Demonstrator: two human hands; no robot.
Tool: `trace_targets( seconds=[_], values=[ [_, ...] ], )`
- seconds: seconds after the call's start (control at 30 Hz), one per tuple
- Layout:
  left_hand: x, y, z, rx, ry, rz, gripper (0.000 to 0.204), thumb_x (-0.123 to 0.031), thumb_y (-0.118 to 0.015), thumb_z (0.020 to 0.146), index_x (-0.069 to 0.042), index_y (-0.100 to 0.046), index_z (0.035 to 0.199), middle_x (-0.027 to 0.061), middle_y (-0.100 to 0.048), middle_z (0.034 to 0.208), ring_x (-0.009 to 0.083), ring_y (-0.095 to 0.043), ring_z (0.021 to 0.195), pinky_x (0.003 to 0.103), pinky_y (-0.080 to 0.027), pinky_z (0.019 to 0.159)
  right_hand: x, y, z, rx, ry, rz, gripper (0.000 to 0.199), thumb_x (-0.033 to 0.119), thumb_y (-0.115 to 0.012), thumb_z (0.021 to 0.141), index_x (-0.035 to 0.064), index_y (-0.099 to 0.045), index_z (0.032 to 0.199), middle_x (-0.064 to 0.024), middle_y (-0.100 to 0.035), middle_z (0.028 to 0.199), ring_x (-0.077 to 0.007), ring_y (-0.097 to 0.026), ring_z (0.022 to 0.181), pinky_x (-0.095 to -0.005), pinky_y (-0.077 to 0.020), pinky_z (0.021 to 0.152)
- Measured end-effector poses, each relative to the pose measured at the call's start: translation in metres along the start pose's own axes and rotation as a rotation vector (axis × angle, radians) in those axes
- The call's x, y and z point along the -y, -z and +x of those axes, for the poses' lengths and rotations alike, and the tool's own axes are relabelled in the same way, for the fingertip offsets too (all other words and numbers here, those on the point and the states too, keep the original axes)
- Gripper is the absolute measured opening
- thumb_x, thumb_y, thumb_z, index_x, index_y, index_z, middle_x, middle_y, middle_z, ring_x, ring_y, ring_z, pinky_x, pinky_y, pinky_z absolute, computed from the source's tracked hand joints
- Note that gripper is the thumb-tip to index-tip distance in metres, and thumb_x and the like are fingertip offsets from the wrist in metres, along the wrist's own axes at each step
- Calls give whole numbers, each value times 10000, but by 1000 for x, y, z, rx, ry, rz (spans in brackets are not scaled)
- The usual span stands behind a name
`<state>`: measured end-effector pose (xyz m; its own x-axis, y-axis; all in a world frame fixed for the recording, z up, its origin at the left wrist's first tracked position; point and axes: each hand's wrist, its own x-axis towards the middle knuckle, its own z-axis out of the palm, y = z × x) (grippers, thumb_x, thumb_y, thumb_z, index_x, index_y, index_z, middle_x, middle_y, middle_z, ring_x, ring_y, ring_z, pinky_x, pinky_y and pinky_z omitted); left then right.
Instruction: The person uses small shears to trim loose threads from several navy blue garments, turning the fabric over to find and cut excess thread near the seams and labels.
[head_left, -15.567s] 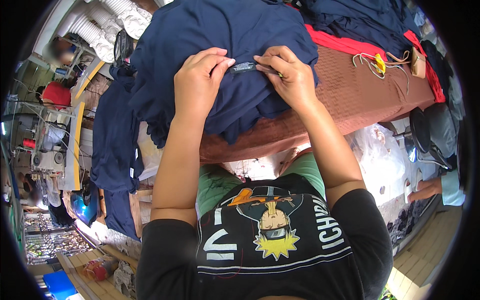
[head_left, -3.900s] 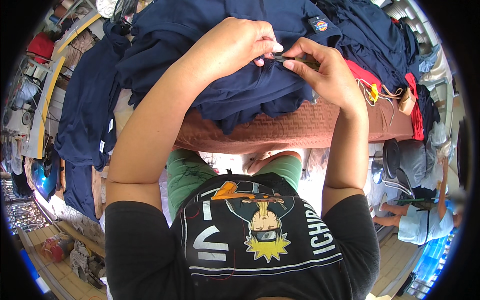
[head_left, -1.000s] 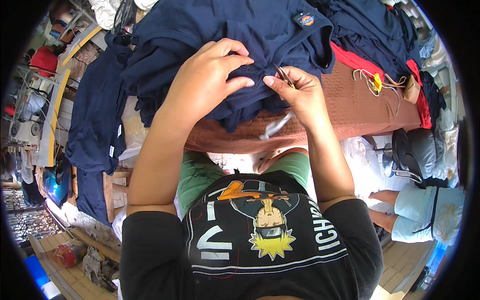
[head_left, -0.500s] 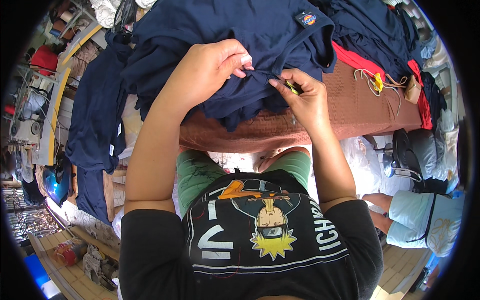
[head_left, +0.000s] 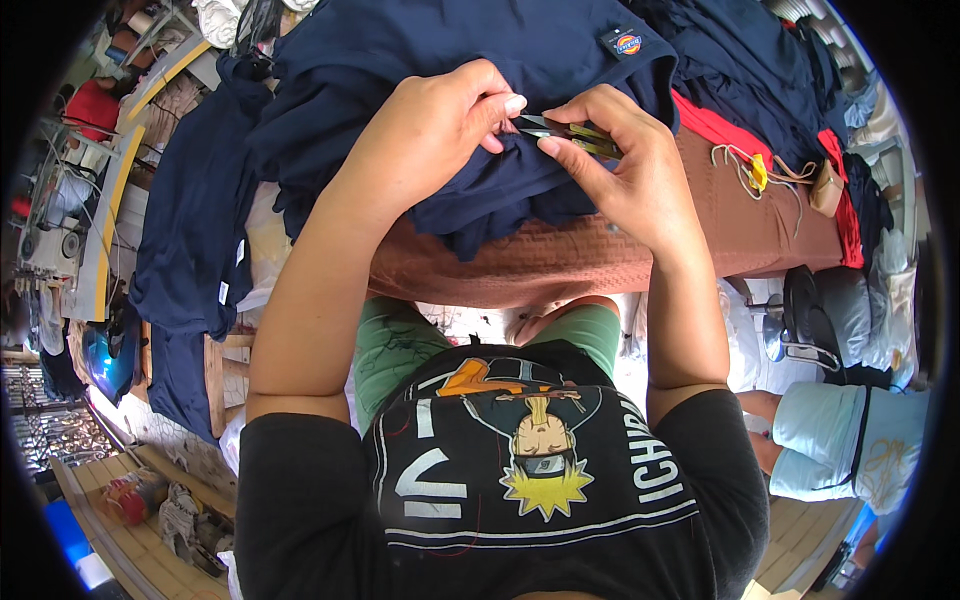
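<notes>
With the left hand [head_left: 430,130] pinching the navy garment [head_left: 420,60] taut, the right hand [head_left: 620,165] should keep its gripped thread snips [head_left: 565,130] shallow, cutting only loose thread.

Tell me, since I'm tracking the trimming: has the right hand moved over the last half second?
Yes. The right hand with the small snips rose toward the garment's sewn label.

Bright, even daylight; sharp centre, fisheye-bent, black-vignetted edges.
</notes>
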<state>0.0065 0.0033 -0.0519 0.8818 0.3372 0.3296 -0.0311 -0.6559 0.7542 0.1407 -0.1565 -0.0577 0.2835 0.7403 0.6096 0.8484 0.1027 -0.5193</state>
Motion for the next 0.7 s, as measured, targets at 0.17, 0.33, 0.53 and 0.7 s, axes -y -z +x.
trace_targets(
  seconds=[0.17,0.33,0.53,0.7],
  values=[
    [-1,0,-3,-20,13,-120,148,-137,-570,960,4,-599,992,89,-682,867,132,-682,797,254,-524,719,-4,-7,-2,39,-73,-77,204,96,-753,740,48,-651,910,-79,-598,798,-244,-611,688,-312,-480,634],
    [2,-5,-13,-42,-77,-38,284,-117,-701,866,-24,-624,1123,95,-673,925,122,-667,837,262,-528,762,-7,-11,-4,-22,-36,-38,227,35,-745,695,68,-651,898,-61,-595,800,-230,-620,693,-308,-484,631],
    [6,-3,-15,-84,-110,109,256,-102,-736,805,-59,-692,1053,64,-692,895,127,-664,798,233,-514,738,0,-11,-7,-44,56,-83,258,-34,-716,668,88,-638,881,-48,-594,807,-213,-649,696,-311,-505,608],
    [5,2,-14,-18,4,1,172,-124,-661,892,-19,-684,1026,29,-691,820,89,-628,750,221,-487,704,-4,-12,-10,-67,111,-126,274,-29,-713,667,105,-627,889,-35,-591,810,-218,-654,681,-324,-510,589]
  ],
)
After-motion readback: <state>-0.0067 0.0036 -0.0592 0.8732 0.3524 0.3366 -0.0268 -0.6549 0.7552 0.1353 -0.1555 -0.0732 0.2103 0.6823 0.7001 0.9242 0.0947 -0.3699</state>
